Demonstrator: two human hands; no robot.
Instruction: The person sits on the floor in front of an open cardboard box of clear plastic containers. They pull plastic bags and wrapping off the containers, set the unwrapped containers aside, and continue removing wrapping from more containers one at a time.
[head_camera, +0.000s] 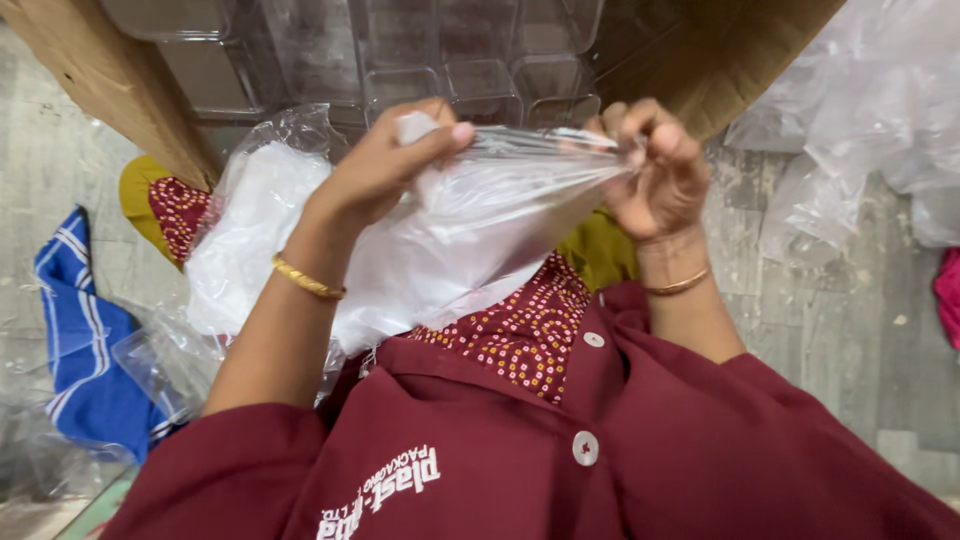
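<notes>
My left hand (385, 160) pinches the top edge of a clear plastic bag (470, 235) between thumb and fingers. My right hand (655, 165) grips the same edge further right, so the bag's mouth is stretched taut between both hands. The bag hangs down over my lap, against a maroon garment with white buttons (600, 440). Each wrist carries a thin gold bangle. Whether anything lies inside the bag cannot be told.
Clear plastic containers (440, 60) fill an open cardboard box (110, 70) just beyond my hands. More crumpled clear bags lie at the left (250, 230) and upper right (870, 110). A blue striped cloth (85, 340) lies on the tiled floor at left.
</notes>
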